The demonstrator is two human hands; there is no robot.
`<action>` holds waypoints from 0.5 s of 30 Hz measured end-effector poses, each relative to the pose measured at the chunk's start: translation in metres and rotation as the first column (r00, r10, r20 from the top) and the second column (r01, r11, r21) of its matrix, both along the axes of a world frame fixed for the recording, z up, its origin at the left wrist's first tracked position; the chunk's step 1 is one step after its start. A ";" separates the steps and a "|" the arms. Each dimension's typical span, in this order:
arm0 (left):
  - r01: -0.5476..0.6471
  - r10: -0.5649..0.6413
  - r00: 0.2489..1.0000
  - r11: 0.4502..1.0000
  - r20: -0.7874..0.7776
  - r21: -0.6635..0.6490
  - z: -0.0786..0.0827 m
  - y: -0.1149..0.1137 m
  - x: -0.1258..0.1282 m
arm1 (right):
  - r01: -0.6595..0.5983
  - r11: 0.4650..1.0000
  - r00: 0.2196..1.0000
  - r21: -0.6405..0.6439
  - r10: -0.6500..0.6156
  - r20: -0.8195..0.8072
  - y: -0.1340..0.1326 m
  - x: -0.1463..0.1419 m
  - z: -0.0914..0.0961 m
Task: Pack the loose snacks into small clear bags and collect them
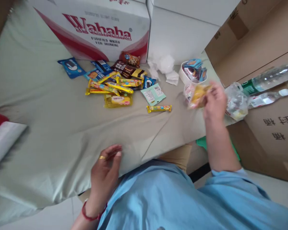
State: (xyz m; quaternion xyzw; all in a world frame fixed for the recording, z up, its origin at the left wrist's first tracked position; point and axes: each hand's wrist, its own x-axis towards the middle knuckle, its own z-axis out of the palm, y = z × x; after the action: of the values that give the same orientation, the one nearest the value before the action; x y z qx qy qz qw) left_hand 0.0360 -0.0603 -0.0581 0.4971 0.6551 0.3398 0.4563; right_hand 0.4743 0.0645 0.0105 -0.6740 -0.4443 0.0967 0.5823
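My right hand (214, 102) is raised at the right side of the cloth-covered table (50, 134), closed on a yellow snack packet (198, 95) that is blurred by motion. Just behind it stands a white bowl (183, 74) holding several small wrapped snacks. My left hand (105, 172) rests near the table's front edge, fingers loosely curled, a gold ring on one finger, holding nothing. A heap of snack packets (112, 83) in yellow, blue and brown lies at the middle back. One yellow bar (159, 108) and a pale green packet (153, 94) lie apart from it.
A Wahaha water carton (98, 28) and a white box (180, 35) stand along the back. Brown cartons (273, 127) crowd the right, with plastic water bottles (268, 78) and a clear plastic bag (235, 102) on them. Crumpled tissue (164, 67) lies by the bowl. A red and white object (0, 134) sits at the left edge.
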 end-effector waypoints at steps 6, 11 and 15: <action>-0.089 0.095 0.963 0.995 -0.250 0.039 -0.014 -0.011 -0.030 | 0.276 0.894 0.934 -0.353 -0.164 0.316 0.065 0.114 0.020; 0.182 0.083 0.865 0.867 -0.494 0.464 -0.029 -0.011 -0.019 | 0.327 0.787 0.846 -0.524 0.003 0.532 0.049 0.075 -0.013; 0.380 0.112 0.763 0.719 -0.637 0.582 -0.033 -0.006 -0.013 | 0.450 0.773 0.701 -0.447 0.004 0.713 0.044 0.069 -0.025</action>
State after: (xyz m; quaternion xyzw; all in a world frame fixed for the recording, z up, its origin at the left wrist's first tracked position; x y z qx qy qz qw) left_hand 0.0230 -0.0667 -0.0915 0.7617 0.5563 0.3317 0.0187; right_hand 0.5435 0.1083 -0.0145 -0.8587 -0.4813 -0.0985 0.1458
